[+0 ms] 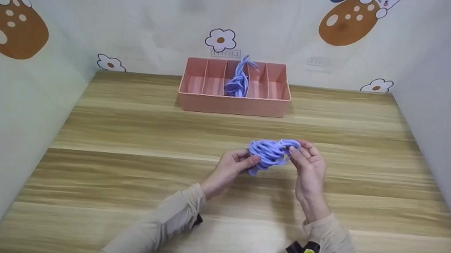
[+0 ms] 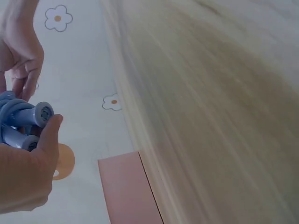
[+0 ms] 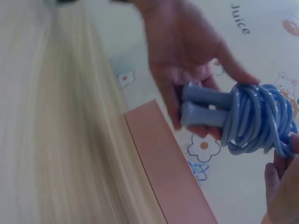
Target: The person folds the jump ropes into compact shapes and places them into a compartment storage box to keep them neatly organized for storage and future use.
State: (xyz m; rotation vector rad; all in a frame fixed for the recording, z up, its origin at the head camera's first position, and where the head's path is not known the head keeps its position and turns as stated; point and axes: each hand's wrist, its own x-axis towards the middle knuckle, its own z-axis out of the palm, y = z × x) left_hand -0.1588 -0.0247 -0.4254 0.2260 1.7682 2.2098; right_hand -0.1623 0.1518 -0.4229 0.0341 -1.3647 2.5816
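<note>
A blue jump rope (image 1: 269, 152), its cord wound in a thick bundle around its two handles, is held above the table between both hands. My left hand (image 1: 233, 165) grips it at the handle end, thumb on top. In the right wrist view the paired handles (image 3: 208, 114) stick out of the coils and lie across the left hand's fingers (image 3: 187, 51). My right hand (image 1: 309, 170) pinches a loop of cord at the opposite end. The flat handle ends (image 2: 44, 113) show in the left wrist view, beside the left thumb.
A pink divided box (image 1: 232, 106) stands at the back of the wooden table (image 1: 131, 132). In its middle compartment sits another bundle of blue cord (image 1: 238, 81), one end rising above the rim. Patterned walls (image 1: 170, 18) enclose the table's back and sides.
</note>
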